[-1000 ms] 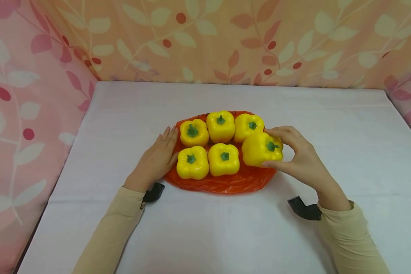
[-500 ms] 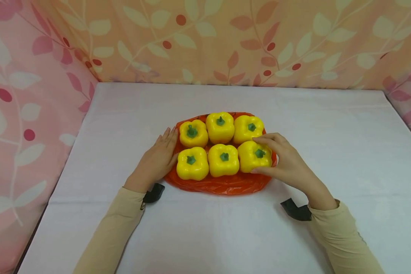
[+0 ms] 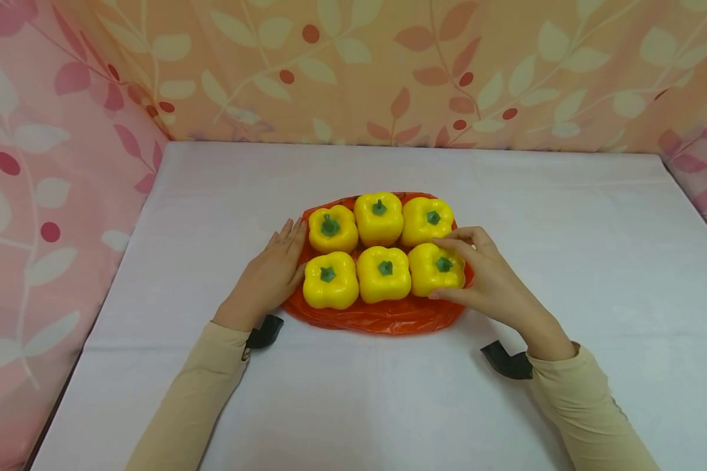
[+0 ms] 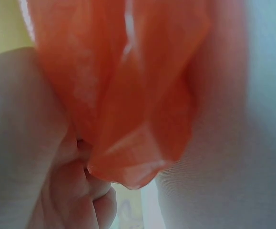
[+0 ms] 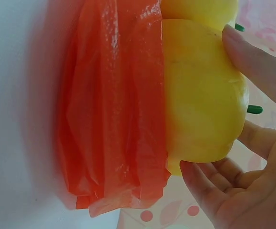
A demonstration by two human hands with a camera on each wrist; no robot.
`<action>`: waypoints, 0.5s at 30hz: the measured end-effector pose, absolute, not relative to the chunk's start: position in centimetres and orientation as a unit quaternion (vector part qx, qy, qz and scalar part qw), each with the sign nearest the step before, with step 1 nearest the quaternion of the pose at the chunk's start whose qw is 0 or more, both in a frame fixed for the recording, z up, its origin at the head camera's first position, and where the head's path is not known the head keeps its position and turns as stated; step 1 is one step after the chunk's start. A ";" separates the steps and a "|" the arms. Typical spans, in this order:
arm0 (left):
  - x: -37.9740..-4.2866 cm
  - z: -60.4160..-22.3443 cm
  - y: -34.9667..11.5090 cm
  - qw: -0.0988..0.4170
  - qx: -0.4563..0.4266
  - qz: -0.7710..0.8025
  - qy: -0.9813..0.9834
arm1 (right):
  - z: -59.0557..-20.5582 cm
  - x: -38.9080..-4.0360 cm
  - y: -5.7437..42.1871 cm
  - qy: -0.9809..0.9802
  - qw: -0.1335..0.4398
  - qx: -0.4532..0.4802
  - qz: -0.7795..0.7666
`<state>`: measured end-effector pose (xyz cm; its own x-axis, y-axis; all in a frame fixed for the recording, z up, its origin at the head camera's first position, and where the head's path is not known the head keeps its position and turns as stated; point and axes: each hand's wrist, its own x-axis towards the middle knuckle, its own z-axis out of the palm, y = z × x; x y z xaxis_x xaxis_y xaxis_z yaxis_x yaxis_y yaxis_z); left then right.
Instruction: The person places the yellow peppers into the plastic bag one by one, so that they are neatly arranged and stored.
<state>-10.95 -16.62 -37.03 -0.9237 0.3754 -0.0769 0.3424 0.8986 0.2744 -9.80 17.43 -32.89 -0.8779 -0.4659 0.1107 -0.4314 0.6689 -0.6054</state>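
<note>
Yellow bell peppers with green stems stand in two rows of three on red plastic (image 3: 389,322), which lies on the table. My right hand (image 3: 497,281) holds the front-right bell pepper (image 3: 429,282), thumb on its near side and fingers on its far side. In the right wrist view this bell pepper (image 5: 202,95) rises beside the crinkled red plastic edge. My left hand (image 3: 272,271) rests at the left edge of the plastic, fingers straight, beside the front-left bell pepper (image 3: 332,291). The left wrist view shows the folded plastic (image 4: 133,95) close up against the hand.
The table (image 3: 353,392) has a white cover. Floral curtains (image 3: 389,72) stand behind it and at both sides. A black wrist mount (image 3: 265,332) sits at the left sleeve and another black mount (image 3: 509,361) at the right sleeve.
My right hand has moved left and lowered the tilted bell pepper into the front row's right-hand spot. The left hand has stayed in place.
</note>
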 end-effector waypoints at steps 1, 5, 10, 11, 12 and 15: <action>-11.0 -37.1 -16.6 0.064 0.184 0.130 0.972 | -32.9 -9.8 17.4 0.913 0.027 -0.245 -0.324; -11.0 -37.1 -16.7 0.067 0.181 0.134 0.972 | -32.8 -9.8 17.5 0.913 0.028 -0.246 -0.324; -11.0 -37.2 -16.8 0.074 0.182 0.155 0.968 | -32.5 -9.9 18.4 0.902 0.007 -0.255 -0.347; -11.0 -37.2 -16.9 0.075 0.182 0.162 0.967 | -32.4 -9.9 18.7 0.900 0.001 -0.255 -0.352; -11.0 -37.2 -17.0 0.076 0.181 0.171 0.966 | -32.3 -10.1 19.1 0.900 -0.007 -0.255 -0.354; -10.8 -37.1 -17.7 0.077 0.174 0.208 0.959 | -32.0 -10.7 20.3 0.901 -0.030 -0.247 -0.355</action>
<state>-10.82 -17.74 -37.06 -0.9275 0.3660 -0.0762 0.3016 0.8530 0.4259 -10.72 20.31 -31.99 -0.8759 -0.4246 0.2291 -0.4666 0.6250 -0.6258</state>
